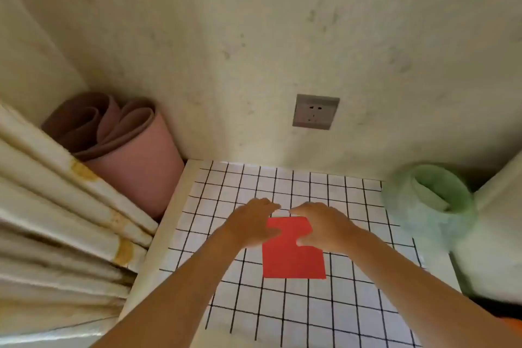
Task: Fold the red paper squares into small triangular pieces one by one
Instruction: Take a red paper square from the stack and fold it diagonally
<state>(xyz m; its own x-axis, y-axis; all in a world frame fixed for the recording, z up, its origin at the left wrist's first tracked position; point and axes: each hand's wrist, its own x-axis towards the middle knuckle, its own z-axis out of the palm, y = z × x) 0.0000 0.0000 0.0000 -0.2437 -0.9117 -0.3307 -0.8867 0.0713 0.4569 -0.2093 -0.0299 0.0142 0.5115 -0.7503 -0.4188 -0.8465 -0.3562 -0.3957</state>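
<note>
- Head view: our left hand [251,224] and right hand [322,227] press flat, fingers relaxed, on the red paper square [293,261].
- It lies on the gridded tabletop [282,316].

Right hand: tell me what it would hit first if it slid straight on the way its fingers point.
The left hand. The right hand rests on the red paper with fingers aimed forward and left, and the left hand's fingertips lie just ahead, nearly touching. Depth is hard to judge, though.
</note>
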